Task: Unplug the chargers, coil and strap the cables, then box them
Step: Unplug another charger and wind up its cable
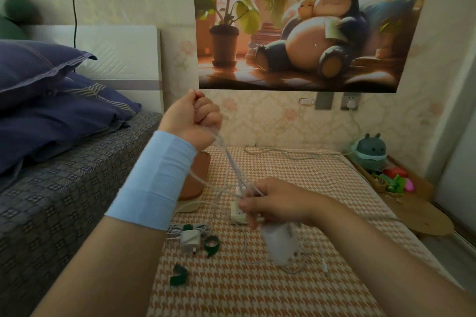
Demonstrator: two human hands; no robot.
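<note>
The cable [231, 162] is stretched above the table [334, 188], gripped in the fisted left hand [192, 118] far and pinched by the right hand [273, 201] near; loops should be kept even, then strapped.

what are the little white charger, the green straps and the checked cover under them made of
White charger: hard plastic, smooth with a slight sheen and crisp edges.
Green strap beside it and second green strap nearer the camera: probably soft hook-and-loop fabric, matte, curling limply.
Checked cover: seemingly woven cloth, matte, in an orange-and-cream houndstooth print; blur hides the weave itself.
</note>
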